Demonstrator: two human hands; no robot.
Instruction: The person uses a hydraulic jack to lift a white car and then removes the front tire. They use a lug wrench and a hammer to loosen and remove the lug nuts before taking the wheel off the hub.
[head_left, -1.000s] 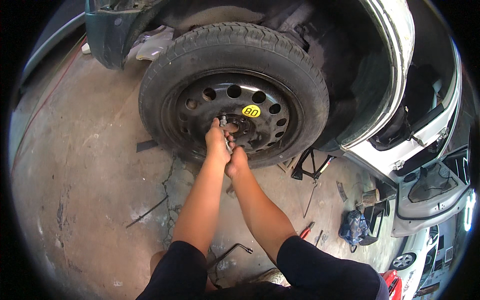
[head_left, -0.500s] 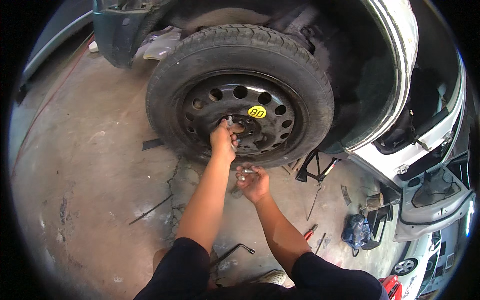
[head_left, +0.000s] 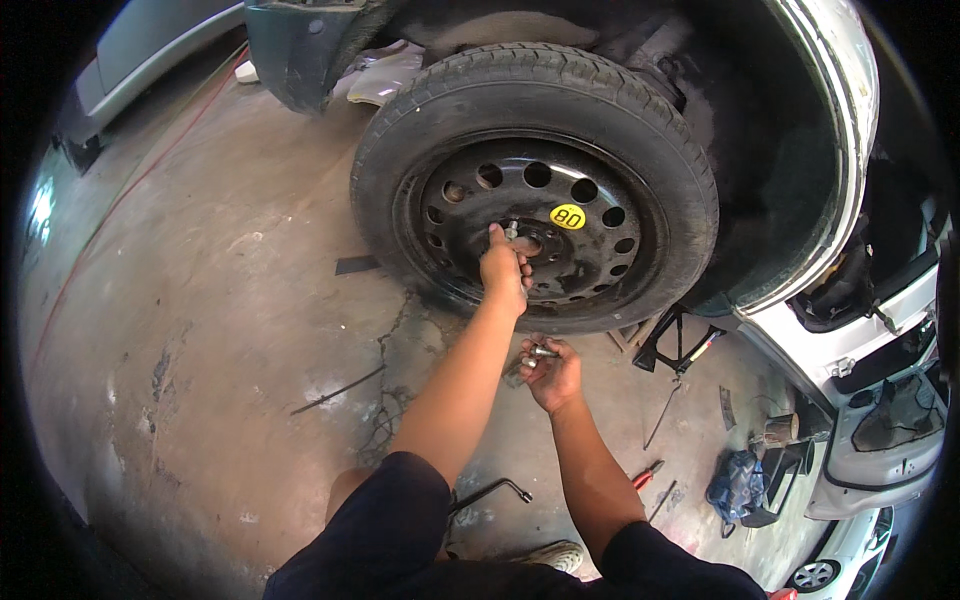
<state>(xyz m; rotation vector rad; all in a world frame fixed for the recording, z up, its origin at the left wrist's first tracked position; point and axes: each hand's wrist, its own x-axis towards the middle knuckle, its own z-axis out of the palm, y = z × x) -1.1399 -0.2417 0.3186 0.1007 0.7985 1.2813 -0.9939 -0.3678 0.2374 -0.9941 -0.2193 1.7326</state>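
Note:
A black steel wheel (head_left: 460, 240) with a tyre (head_left: 390, 215) stands at the car's wheel arch, a yellow round sticker (head_left: 568, 217) on its face. My left hand (head_left: 503, 272) reaches to the hub, its thumb and fingers closed on a shiny wheel bolt (head_left: 512, 230) at one of the holes beside the centre opening. Whether the bolt's thread sits in the hole cannot be seen. Below the tyre's lower edge, my right hand (head_left: 556, 378) is palm up with fingers curled round a few loose wheel bolts (head_left: 543, 352).
Under the car, right of the wheel, stands a black scissor jack (head_left: 672, 342) with a thin rod (head_left: 662, 415). On the concrete floor lie an L-shaped wheel wrench (head_left: 495, 490), a dark bar (head_left: 338, 390), a red-handled tool (head_left: 648, 474) and a blue plastic bag (head_left: 735, 485).
The whole view has shifted, so the wheel and floor things appear further right. My left hand stays at the same hub hole; the right hand still holds bolts, its fingers moved slightly.

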